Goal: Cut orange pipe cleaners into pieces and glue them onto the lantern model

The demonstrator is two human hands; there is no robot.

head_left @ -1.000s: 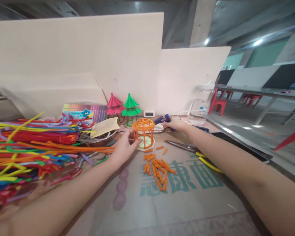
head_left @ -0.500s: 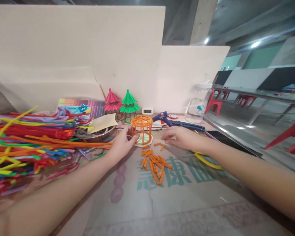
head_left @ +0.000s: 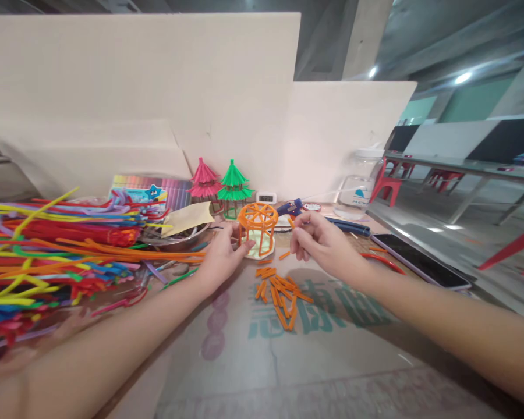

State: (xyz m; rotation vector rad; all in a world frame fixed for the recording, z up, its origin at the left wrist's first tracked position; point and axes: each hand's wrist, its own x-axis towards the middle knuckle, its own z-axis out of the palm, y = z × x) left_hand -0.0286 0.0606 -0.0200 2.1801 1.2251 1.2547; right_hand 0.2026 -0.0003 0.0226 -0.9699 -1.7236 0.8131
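An orange pavilion frame made of pipe cleaners stands upright on a pale base. My left hand grips that base at its left edge, thumb on top. To the right of the frame, my right hand is raised and closed in a pinch. Between its fingertips is a short orange pipe cleaner piece. Below both hands lies a loose pile of short orange pipe cleaner pieces, with a few strays near the base.
Bundles of coloured pipe cleaners cover the left side. Behind stand a pink pavilion, a green pavilion, a small clock and a glue gun. A water jug and a phone are at right.
My right hand has picked up a short orange piece from the table and lifted it. My left hand stays on the pavilion's base. The view has shifted slightly.
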